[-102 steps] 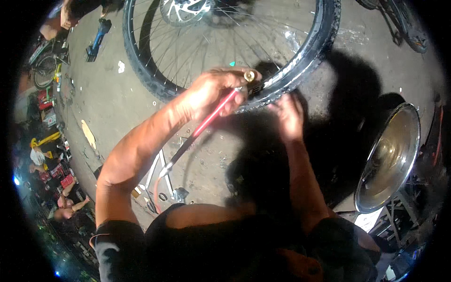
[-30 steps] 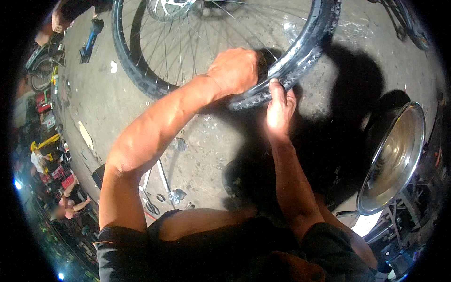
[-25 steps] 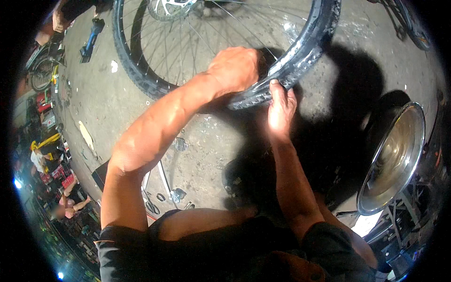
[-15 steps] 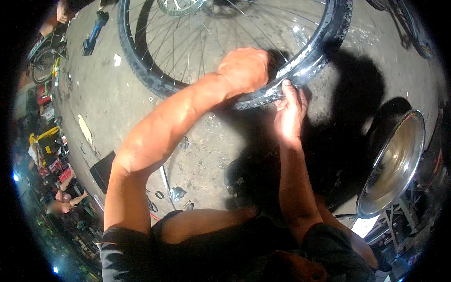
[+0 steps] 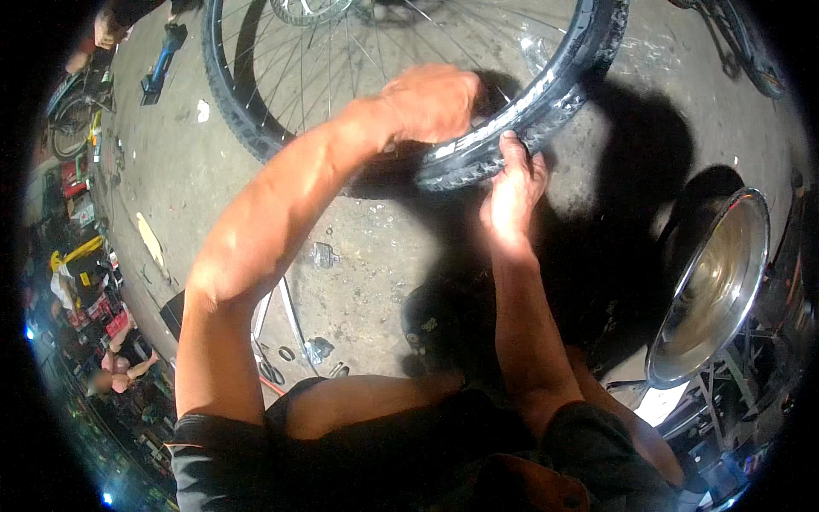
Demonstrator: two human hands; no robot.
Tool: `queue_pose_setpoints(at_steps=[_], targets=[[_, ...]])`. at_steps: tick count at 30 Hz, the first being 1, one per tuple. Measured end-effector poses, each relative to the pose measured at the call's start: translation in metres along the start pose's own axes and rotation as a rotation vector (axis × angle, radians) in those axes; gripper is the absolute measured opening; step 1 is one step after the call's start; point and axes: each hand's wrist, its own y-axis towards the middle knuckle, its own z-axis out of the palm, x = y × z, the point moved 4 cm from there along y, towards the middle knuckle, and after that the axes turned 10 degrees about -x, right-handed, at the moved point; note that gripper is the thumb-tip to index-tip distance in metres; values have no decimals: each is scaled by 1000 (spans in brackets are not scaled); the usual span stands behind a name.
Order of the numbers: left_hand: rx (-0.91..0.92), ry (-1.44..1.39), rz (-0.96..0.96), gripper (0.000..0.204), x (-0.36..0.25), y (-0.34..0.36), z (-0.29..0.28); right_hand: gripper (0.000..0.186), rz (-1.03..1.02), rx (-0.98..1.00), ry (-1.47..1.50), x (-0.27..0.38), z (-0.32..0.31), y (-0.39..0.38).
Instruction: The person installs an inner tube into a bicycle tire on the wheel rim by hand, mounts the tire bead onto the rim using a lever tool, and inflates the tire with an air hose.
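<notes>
A bicycle wheel with thin spokes and a black knobby tire fills the upper middle of the head view. My left hand is a fist at the inner side of the rim, knuckles up; whatever lies inside its fingers is hidden. To its right, my right hand grips the tire from the near side, thumb on the sidewall and fingers curled beneath. Whitish, shiny wet-looking patches mark the tire and rim between and beyond my hands. A brake disc shows at the hub, cut by the top edge.
A shiny metal bowl stands tilted at the right. Scissors and small parts lie near my left knee. A blue tool rests on the concrete at the upper left. Bicycles, clutter and other people line the left edge.
Both hands and the wheel sit slightly farther left and higher in the view. My left fist has shifted a little away from my right hand, and more of the tire's edge shows between them.
</notes>
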Motion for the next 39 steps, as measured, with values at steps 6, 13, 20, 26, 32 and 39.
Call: queue_pose_setpoints(at_steps=[6,13,20,26,32,39], targets=[[103,-56,156,20,12,23,3,34,-9,28,-76,2,-1,1],[209,-225,103,18,16,22,6,33,-37,52,-103,4,-1,5],[315,-377,29,25,19,15,-3,22,3,61,-32,4,3,1],[319,-516,-184,26,24,13,-2,25,-28,104,-29,0,1,5],[272,-385,36,24,28,14,5,28,5,53,-76,1,-1,2],[11,-115,-79,26,-1,-1,-7,28,-8,72,-39,3,0,2]])
